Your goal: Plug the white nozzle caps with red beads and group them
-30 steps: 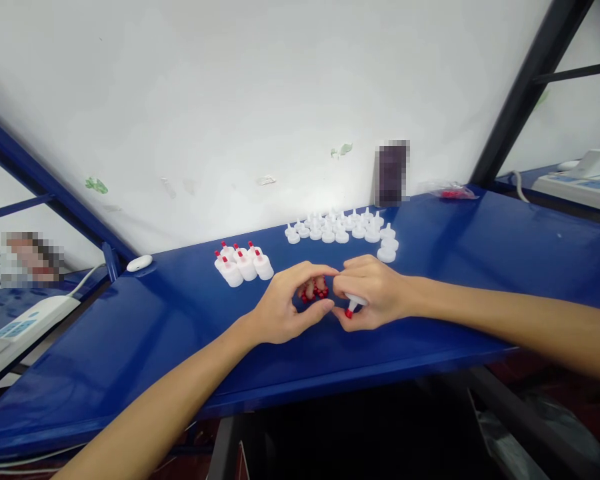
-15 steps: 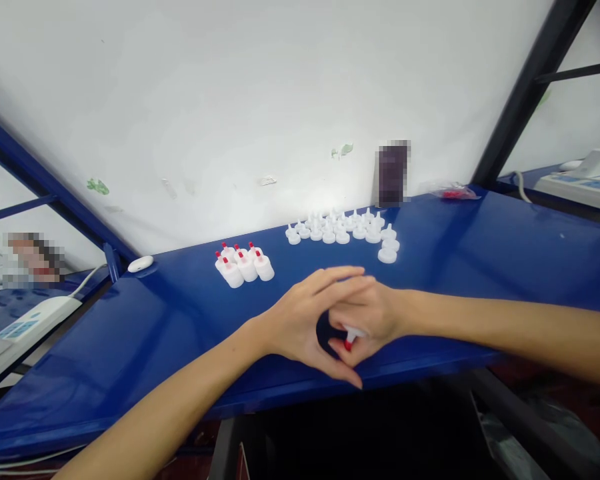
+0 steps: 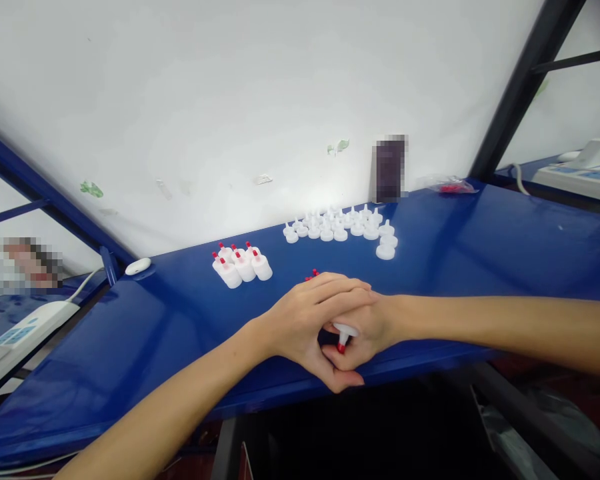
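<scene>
Both hands are clasped together above the near edge of the blue table. In the fingers of my right hand is a white nozzle cap, its spout pointing down with a red tip on the end. My left hand wraps round my right hand, its fingers across the back and its thumb below. Just beyond the knuckles lie several small red tips, partly hidden by my left hand. Farther left stands a group of white nozzle caps with red tips. Plain white nozzle caps stand near the wall.
A white oval case lies at the table's left corner. At the back right are a clear bag with red pieces and a blurred dark upright object against the wall. Power strips flank the table beyond its frame.
My left hand has closed in on my right, its fingers now resting over it. The nozzle cap shows more clearly, spout down. Small red tips have come into sight behind the hands.
</scene>
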